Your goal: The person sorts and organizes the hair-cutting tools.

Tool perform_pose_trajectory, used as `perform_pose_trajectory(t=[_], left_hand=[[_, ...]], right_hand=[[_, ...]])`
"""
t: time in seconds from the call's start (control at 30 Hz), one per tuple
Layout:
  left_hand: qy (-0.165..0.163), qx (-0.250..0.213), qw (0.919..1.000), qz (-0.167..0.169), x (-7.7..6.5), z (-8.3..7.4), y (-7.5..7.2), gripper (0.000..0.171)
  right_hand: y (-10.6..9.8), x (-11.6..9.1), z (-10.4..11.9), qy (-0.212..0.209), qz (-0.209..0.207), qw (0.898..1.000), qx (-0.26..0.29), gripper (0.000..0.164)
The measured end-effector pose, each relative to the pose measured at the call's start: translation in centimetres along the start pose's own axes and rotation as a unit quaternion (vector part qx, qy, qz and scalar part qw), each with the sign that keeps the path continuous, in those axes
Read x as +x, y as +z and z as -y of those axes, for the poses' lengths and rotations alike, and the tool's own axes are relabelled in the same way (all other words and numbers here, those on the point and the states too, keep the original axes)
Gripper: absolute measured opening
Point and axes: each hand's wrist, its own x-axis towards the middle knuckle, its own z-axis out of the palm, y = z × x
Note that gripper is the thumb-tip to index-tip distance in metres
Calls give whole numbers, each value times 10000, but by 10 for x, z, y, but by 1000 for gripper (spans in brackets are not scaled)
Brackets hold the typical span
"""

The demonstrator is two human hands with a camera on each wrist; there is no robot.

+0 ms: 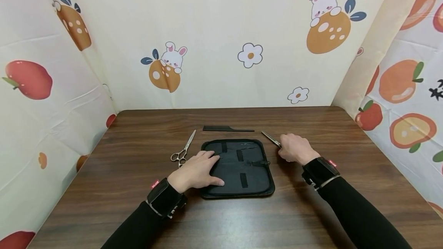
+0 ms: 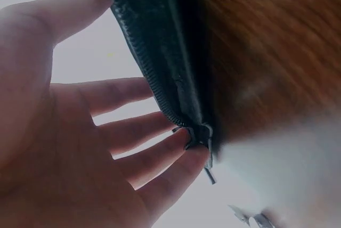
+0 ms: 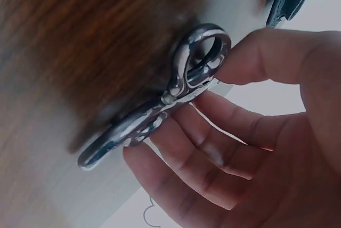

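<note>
A black zip case (image 1: 226, 172) lies opened flat on the table, its inside showing small straps and a buckle. My left hand (image 1: 196, 169) rests on its left side, fingers spread and thumb along the lower part. In the left wrist view the fingertips touch the zipper edge (image 2: 139, 57). To the right of the case, my right hand (image 1: 295, 148) pinches a pair of silver scissors (image 1: 271, 139) by the handles, blades pointing away and to the left. The right wrist view shows the finger rings (image 3: 181, 63) between thumb and fingers; the blades are hidden there.
Another pair of silver scissors (image 1: 187, 145) lies left of the case, partly behind my left hand. Beyond the case is a black tail comb (image 1: 217, 128). The brown wooden table (image 1: 138, 137) meets a printed cloth backdrop (image 1: 214, 80) at its far edge, with cloth on both sides.
</note>
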Motion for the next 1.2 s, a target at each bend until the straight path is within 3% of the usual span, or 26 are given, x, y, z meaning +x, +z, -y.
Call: perform_pose_trajectory(t=[0.53,0.8,1.2], left_hand=[[-53,-99,9999,24,1,0,-1,80],[-31,-201,9998,84,2,1,-1,80],[6,110,9999,64,2,0,2,80]], right_hand=[[3,0,1,130,74,9996,248,15],[0,-4,13,63,-9,9985,541,18],[-2,-9,34,-129,-267,9960,842,23]])
